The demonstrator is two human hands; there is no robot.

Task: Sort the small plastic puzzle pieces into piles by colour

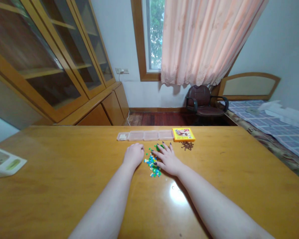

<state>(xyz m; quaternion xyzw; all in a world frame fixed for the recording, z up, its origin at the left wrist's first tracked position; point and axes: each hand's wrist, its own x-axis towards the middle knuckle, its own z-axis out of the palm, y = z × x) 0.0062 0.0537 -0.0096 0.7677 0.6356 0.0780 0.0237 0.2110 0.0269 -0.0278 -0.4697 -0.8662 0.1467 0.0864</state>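
Note:
My right hand [168,160] lies with fingers spread over the right side of a pile of small blue, white, green and yellow building bricks [150,160]. Its fingertips reach a cluster of green bricks [160,147], partly covering it. To the left of the pile, my left hand [134,154] rests on the table with fingers curled in; what they hold, if anything, is hidden. Beyond the hands stands a row of clear plastic trays [150,135]. At its right end is a yellow box [183,134] with a printed picture, and brown bricks [187,145] are heaped in front of it.
The wooden table [64,186] carries a white plastic object [5,162] at its left edge. Behind the table are a glass-fronted cabinet [72,99], a brown armchair [203,103] and a bed [276,122] at the right.

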